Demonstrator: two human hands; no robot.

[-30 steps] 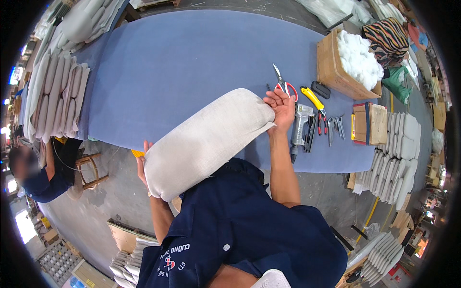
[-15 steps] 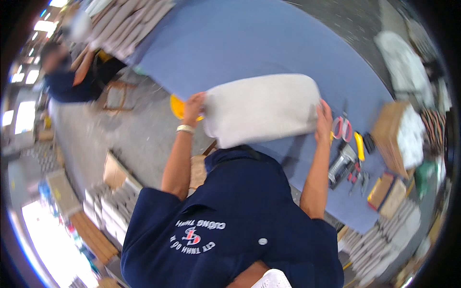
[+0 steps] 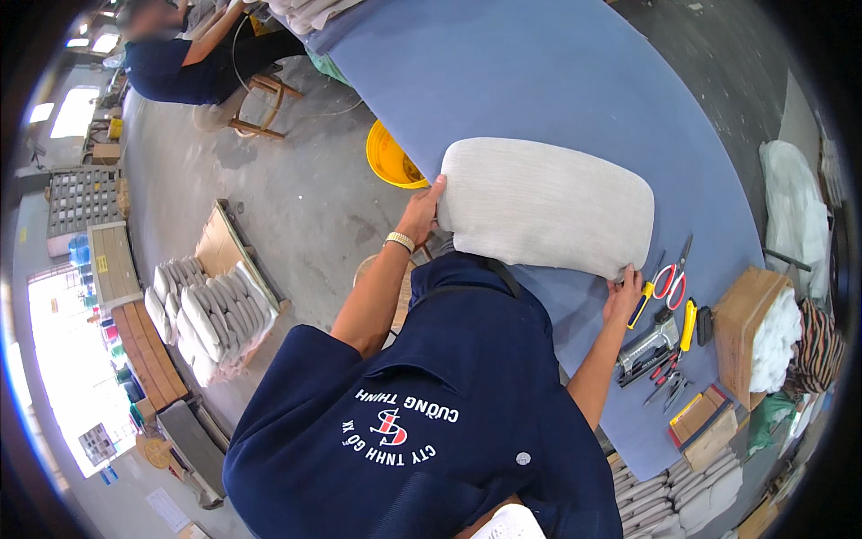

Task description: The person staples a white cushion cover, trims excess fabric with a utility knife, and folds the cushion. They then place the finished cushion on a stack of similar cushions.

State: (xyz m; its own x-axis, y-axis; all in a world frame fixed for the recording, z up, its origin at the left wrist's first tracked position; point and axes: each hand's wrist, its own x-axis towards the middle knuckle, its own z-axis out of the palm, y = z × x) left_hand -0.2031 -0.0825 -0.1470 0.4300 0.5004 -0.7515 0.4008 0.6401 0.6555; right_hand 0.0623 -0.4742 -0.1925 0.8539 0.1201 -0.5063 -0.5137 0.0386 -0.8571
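A light grey fabric-covered cushion pad (image 3: 548,207) with rounded corners lies at the near edge of the blue-covered table (image 3: 539,81), in front of my body. My left hand (image 3: 422,212) grips its left end, thumb on the top face and the other fingers out of sight at the edge. At the near right corner my right hand (image 3: 623,295) holds the pad's edge with its fingertips. Close by that hand lie a yellow-handled tool (image 3: 640,305), red-handled scissors (image 3: 672,277) and a metal staple gun (image 3: 648,349).
Farther right are a yellow cutter (image 3: 689,325), pliers (image 3: 664,382) and a cardboard box (image 3: 752,332) with white stuffing. A yellow bucket (image 3: 388,160) stands by the table's left edge. Stacked grey pads (image 3: 211,310) sit on the left. At far left a co-worker (image 3: 193,67) works near a stool.
The pad has turned clockwise, its right end now nearer to me, and both hands have moved with it. The whole view has shifted and sharpened.
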